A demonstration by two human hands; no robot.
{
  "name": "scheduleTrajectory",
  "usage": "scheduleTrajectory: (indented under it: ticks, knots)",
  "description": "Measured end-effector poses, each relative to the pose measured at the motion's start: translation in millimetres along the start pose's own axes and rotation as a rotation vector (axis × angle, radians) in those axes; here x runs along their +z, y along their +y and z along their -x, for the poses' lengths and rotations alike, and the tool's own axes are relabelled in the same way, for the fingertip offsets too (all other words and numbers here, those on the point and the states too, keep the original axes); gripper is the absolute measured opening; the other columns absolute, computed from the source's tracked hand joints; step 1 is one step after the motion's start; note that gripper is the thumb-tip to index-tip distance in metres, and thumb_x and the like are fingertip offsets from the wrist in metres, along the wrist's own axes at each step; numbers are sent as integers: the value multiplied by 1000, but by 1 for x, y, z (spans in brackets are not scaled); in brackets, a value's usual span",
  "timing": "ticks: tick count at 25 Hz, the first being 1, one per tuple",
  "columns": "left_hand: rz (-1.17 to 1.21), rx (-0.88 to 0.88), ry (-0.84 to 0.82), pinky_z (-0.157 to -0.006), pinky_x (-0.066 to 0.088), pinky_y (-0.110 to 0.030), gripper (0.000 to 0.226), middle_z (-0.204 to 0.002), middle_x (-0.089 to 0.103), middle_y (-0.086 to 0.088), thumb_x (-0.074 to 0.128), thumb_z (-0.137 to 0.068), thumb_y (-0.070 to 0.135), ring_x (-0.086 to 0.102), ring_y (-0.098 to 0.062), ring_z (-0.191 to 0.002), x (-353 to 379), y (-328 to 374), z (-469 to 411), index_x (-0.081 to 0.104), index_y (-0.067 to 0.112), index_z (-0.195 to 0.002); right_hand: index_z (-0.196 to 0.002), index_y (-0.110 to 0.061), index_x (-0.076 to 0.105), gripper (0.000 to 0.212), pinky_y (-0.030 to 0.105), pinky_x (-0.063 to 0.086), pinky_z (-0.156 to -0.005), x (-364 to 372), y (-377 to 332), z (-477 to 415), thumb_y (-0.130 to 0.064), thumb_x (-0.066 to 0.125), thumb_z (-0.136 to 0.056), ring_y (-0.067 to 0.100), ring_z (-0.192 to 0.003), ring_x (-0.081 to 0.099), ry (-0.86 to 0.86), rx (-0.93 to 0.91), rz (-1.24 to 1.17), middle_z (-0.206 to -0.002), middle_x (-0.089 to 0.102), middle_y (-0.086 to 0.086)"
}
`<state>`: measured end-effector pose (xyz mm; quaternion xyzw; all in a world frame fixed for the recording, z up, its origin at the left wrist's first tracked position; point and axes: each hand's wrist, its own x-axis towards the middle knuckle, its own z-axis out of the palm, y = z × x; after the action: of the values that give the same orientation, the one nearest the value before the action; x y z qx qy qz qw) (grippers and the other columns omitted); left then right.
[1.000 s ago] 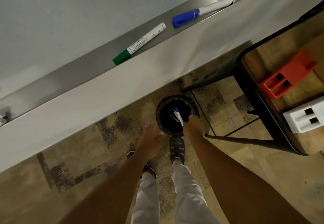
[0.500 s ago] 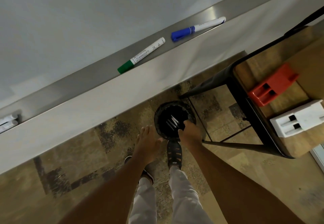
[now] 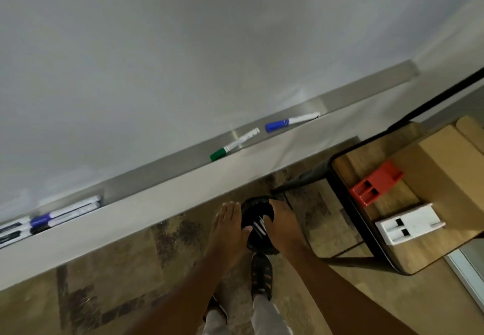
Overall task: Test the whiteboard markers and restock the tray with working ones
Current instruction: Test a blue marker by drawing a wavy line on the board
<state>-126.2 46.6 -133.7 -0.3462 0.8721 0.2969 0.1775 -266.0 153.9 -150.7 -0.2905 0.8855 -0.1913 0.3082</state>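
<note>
Both my hands hover over a round black bin (image 3: 255,203) on the floor. My left hand (image 3: 227,230) is flat with straight fingers at the bin's left rim and holds nothing. Just right of it, my right hand (image 3: 285,227) covers the bin's right side, fingers relaxed and empty. White markers (image 3: 259,227) lie inside the bin between the hands. Above, the whiteboard's metal tray (image 3: 157,173) carries a green-capped marker (image 3: 234,144) and a blue-capped marker (image 3: 290,122). Several more markers (image 3: 52,218) lie bunched at the tray's left end.
A black-framed wooden table (image 3: 348,167) stands to the right with a red holder (image 3: 375,186), a white holder (image 3: 408,223) and a cardboard box (image 3: 450,156). My feet (image 3: 261,277) stand just behind the bin on patterned floor.
My right hand held a blue-capped marker over the bin a second ago; that marker now lies in the bin. Both hands have risen and the view has tilted up toward the board.
</note>
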Motion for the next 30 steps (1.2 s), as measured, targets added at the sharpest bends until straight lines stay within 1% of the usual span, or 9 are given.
scheduleTrajectory:
  ticks: [4, 7, 9, 10, 12, 14, 17, 23, 30]
  knots:
    - [-10, 135, 260, -133, 5, -37, 66, -177, 12, -8, 35, -113, 41, 2, -22, -164, -41, 16, 18, 13, 10, -168, -144, -19, 47, 44, 33, 39, -110, -53, -36, 2, -32, 51, -101, 19, -135, 45, 189, -184, -11, -146, 50, 1]
    - [-78, 203, 553, -126, 26, -46, 57, -165, 42, -15, 51, -109, 32, 34, -31, -157, -71, 16, 31, 42, 4, -159, -133, -16, 55, 35, 37, 46, -103, -102, -56, -16, -24, 55, -99, 20, -121, 55, 415, -327, 32, -133, 59, 3]
    - [-163, 174, 684, -121, 31, -52, 57, -160, 50, -18, 51, -105, 34, 44, -36, -151, -89, 10, 32, 50, 2, -153, -130, -13, 59, 34, 42, 49, -97, -136, -66, -38, -18, 58, -97, 24, -117, 58, 504, -373, 148, -129, 63, 6]
    - [-204, 139, 696, -121, 30, -54, 59, -160, 48, -20, 51, -104, 35, 44, -39, -150, -98, 6, 32, 49, 1, -153, -129, -11, 60, 34, 43, 49, -95, -152, -70, -49, -16, 59, -96, 26, -116, 59, 521, -393, 230, -128, 64, 7]
    - [-242, 34, 621, -127, 24, -54, 68, -169, 33, -21, 56, -106, 38, 30, -40, -157, -111, -4, 32, 37, 2, -160, -129, -12, 59, 34, 43, 48, -94, -178, -77, -68, -15, 58, -95, 26, -117, 59, 484, -417, 390, -129, 64, 6]
    - [-270, -69, 485, -132, 10, -54, 83, -175, 3, -20, 51, -107, 47, 3, -38, -163, -112, -15, 34, 12, 6, -167, -131, -17, 54, 35, 42, 45, -100, -191, -76, -81, -22, 56, -96, 24, -121, 56, 391, -437, 520, -133, 60, 3]
    - [-327, -121, 424, -132, -3, -55, 95, -171, -25, -19, 49, -106, 49, -20, -38, -160, -108, -28, 38, -13, 9, -166, -137, -21, 45, 41, 46, 35, -112, -197, -69, -92, -29, 55, -98, 21, -129, 50, 278, -466, 665, -138, 54, 0]
    - [-293, -142, 363, -132, -10, -53, 101, -169, -33, -17, 50, -105, 51, -28, -36, -158, -115, -22, 41, -23, 11, -163, -125, -30, 56, 40, 42, 36, -103, -203, -76, -98, -14, 64, -88, 19, -106, 57, 305, -500, 842, -116, 58, -3]
    - [-304, -140, 291, -132, -7, -54, 104, -169, -35, -15, 53, -105, 49, -31, -35, -157, -122, -22, 46, -26, 13, -163, -110, -33, 63, 32, 37, 40, -94, -209, -82, -99, -14, 71, -85, 14, -93, 57, 339, -590, 809, -103, 60, -7]
